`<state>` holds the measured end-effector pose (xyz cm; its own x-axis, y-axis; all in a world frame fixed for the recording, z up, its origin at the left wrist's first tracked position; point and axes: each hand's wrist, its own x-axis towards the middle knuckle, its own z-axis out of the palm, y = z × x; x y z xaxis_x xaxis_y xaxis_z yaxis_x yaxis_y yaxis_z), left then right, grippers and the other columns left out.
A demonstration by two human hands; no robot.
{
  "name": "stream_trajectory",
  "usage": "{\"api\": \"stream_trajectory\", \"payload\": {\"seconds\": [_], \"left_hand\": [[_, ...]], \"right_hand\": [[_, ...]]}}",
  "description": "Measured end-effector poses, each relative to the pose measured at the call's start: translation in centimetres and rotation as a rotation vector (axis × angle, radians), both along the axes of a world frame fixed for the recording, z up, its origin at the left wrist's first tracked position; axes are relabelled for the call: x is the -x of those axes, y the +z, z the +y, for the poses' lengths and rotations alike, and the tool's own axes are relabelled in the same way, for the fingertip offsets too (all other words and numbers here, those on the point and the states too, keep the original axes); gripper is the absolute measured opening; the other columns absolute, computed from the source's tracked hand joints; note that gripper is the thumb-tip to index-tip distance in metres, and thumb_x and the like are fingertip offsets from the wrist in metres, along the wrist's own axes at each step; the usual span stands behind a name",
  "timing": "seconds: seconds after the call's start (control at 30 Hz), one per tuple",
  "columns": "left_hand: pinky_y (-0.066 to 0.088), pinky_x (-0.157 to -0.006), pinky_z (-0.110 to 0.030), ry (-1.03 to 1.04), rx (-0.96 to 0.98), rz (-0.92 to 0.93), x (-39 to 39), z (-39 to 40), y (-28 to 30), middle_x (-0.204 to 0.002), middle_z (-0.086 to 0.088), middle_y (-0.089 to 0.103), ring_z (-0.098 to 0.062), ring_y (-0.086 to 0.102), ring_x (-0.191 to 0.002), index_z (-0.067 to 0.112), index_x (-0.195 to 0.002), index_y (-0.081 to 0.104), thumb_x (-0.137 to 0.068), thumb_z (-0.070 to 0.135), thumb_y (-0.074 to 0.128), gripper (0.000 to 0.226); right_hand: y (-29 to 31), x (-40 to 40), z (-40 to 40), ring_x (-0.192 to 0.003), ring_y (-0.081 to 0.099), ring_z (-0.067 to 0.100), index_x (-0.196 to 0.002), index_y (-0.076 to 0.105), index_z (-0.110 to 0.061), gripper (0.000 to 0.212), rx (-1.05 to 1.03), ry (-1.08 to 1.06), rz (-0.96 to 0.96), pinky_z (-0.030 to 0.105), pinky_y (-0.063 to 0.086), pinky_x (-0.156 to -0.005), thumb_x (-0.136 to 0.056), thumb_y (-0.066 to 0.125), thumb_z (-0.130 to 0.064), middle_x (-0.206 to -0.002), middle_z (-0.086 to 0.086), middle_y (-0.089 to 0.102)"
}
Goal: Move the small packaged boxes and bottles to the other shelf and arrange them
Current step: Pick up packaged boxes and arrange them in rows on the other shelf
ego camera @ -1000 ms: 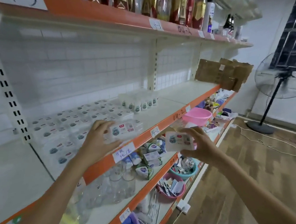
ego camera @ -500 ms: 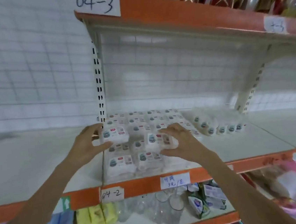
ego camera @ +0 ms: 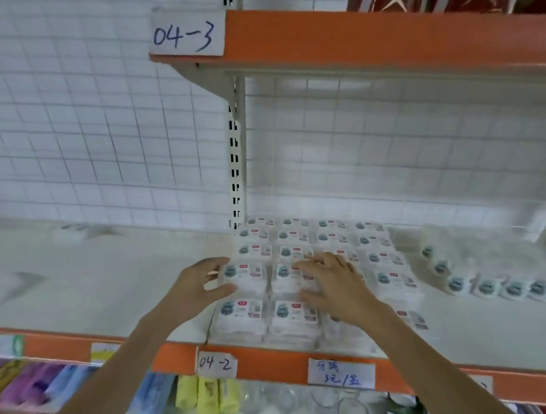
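So the middle shelf (ego camera: 105, 292) fills most of my view, white deck with an orange front edge, and the upper shelf (ego camera: 381, 37) hangs over it, also orange-edged. The small boxes (ego camera: 335, 237) sit in a tidy grid on the middle shelf just right of the slotted upright post (ego camera: 236, 163), running from the back wall to the front edge. They're white packs with a round teal logo, a little red tag and a barcode-looking patch on top, wrapped in something clear. Right of the grid there's a curved row of small bottles (ego camera: 495, 284), white with the same teal logo, pretty blurry.

My left hand (ego camera: 199, 288) has its grip on the box (ego camera: 245, 275) at the left side of the grid, thumb under the near side and fingers curled over the far side. My right hand (ego camera: 333, 284) lies on the next box (ego camera: 287, 274), fingers bent over it; I can't tell if it's really pinching or just pressing.

Compared to half a second back, both hands have come lower onto the packs and the right-hand box now sits down in its row. My view has swung left too. Paper labels (ego camera: 217, 362) read 04-2 and 04-3.
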<state>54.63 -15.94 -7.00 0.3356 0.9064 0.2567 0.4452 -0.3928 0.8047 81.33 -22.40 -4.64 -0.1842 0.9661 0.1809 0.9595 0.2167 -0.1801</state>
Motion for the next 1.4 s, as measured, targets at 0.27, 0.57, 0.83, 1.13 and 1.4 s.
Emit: {"api": "stream_trajectory", "payload": {"seconds": [0.27, 0.57, 0.83, 1.13, 1.4], "left_hand": [[0.039, -0.077, 0.001, 0.004, -0.042, 0.002, -1.5, 0.0, -0.1, -0.108, 0.013, 0.048, 0.008, 0.052, -0.095, 0.034, -0.102, 0.05, -0.076, 0.009, 0.072, 0.043], [0.037, -0.08, 0.002, -0.003, -0.18, 0.091, -1.3, 0.9, -1.2, -0.112, 0.0, 0.049, -0.009, 0.052, -0.098, 0.008, -0.117, 0.055, -0.076, 0.015, 0.073, 0.045], [0.035, -0.106, -0.036, 0.008, -0.098, 0.209, -1.4, 0.0, 0.5, -0.133, -0.01, 0.038, -0.023, 0.04, -0.125, 0.007, -0.131, 0.044, -0.078, 0.02, 0.072, 0.061], [0.043, -0.08, -0.029, 0.1, -0.422, 0.257, 2.1, -10.2, -0.8, -0.105, -0.004, 0.055, -0.022, 0.058, -0.093, 0.009, -0.109, 0.061, -0.082, 0.014, 0.067, 0.028], [0.049, -0.061, -0.026, 0.108, -0.38, 0.526, 6.3, -23.7, -5.3, -0.087, -0.006, 0.068, -0.024, 0.067, -0.069, 0.01, -0.094, 0.067, -0.075, 0.037, 0.054, 0.035]], "right_hand": [[-1.0, 0.2, -0.3, -0.132, 0.029, 0.02, -0.137, 0.041, -0.033, 0.046, -0.116, 0.003, -0.008, 0.037, 0.021, -0.11, -0.093, 0.049, -0.039, -0.142, -0.002, 0.034], [-1.2, 1.2, -0.6, -0.131, 0.034, 0.019, -0.137, 0.043, -0.031, 0.045, -0.117, -0.078, -0.03, 0.036, 0.023, -0.108, -0.093, 0.05, -0.034, -0.14, -0.003, 0.041], [0.6, 2.2, -3.0, -0.14, 0.02, 0.024, -0.142, 0.036, -0.024, 0.049, -0.084, -0.073, -0.116, 0.041, 0.016, -0.114, -0.095, 0.046, -0.035, -0.153, 0.003, 0.023], [0.0, -0.2, -16.2, -0.119, 0.051, 0.024, -0.12, 0.06, -0.02, 0.042, -0.152, -0.144, -0.052, 0.037, 0.038, -0.098, -0.086, 0.044, -0.04, -0.125, 0.001, 0.058], [-5.1, 1.7, -25.3, -0.105, 0.06, 0.021, -0.111, 0.064, -0.023, 0.039, -0.066, -0.095, 0.025, 0.038, 0.049, -0.085, -0.079, 0.05, -0.042, -0.111, -0.004, 0.063]]}}
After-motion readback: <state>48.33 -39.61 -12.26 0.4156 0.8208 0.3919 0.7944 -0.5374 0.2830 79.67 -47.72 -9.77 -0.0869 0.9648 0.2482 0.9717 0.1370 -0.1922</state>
